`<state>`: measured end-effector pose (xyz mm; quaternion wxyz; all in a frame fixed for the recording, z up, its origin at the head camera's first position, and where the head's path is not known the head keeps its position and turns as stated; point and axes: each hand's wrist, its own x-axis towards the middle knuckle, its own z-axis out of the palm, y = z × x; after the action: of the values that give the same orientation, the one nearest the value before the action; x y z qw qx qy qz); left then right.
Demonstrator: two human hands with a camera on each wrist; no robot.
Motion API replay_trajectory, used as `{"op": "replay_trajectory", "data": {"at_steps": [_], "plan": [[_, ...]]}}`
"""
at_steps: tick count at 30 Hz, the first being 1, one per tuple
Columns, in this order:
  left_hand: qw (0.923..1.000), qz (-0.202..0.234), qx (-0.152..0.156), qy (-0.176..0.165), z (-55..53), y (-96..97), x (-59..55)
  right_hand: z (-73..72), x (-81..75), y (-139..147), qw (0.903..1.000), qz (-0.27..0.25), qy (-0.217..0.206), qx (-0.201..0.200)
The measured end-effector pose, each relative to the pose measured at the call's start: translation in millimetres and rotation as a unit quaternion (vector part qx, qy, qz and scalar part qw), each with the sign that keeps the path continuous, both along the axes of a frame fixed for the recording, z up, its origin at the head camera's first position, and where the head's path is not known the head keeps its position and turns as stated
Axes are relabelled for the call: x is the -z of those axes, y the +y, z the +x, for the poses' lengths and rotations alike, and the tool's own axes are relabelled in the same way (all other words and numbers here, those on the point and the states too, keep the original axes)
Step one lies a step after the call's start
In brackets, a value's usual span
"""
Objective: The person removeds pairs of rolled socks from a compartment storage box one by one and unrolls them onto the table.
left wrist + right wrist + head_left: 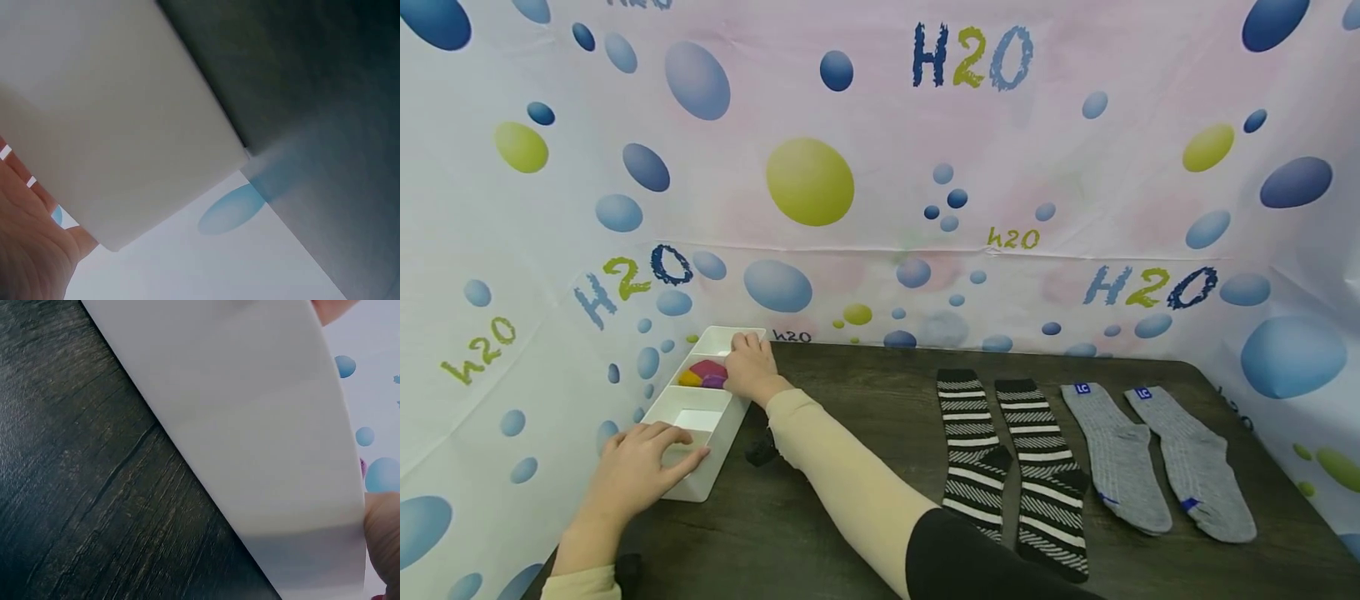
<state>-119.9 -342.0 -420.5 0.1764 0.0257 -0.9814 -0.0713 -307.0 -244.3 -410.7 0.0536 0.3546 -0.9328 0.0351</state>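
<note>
A long white divided box (718, 437) stands at the left of the dark table. Brightly coloured soft items (706, 374) in magenta, purple and yellow lie in its middle compartment, partly hidden by my right hand. My left hand (636, 471) grips the box's near end, thumb and fingers bent over the rim. Toward the far end, my right hand (751, 367) holds the right-hand rim with curled fingers. The left wrist view has the box's plain outer wall (125, 137) beside the left palm. In the right wrist view, a thumb (382, 534) rests at the box's rim.
Two black-and-white striped socks (970, 450) lie flat, side by side, right of the table's middle. Farther right is a pair of grey socks (1120, 458) with blue marks. A printed bubble-pattern sheet (880, 208) rises behind the table and along its sides.
</note>
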Motion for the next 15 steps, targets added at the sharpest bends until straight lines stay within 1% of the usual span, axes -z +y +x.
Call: {"op": "replay_trajectory", "data": {"at_steps": [6,10,13,15], "plan": [[1.0000,0.000,0.005,0.002,-0.8,2.9,1.7,-1.5,-1.3,6.8,0.9967,0.019,0.059,-0.053],[0.9999,0.001,0.007,0.010,-1.1,3.0,2.8,-0.3,-9.8,9.0,0.9926,0.018,0.093,-0.076],[0.9998,-0.001,0.007,0.020,-0.8,1.8,3.0,1.5,-18.3,8.6,0.9904,0.018,0.108,-0.084],[0.9998,-0.001,0.005,0.021,-0.3,0.9,2.6,2.6,-23.2,9.0,0.9898,0.019,0.111,-0.086]]}}
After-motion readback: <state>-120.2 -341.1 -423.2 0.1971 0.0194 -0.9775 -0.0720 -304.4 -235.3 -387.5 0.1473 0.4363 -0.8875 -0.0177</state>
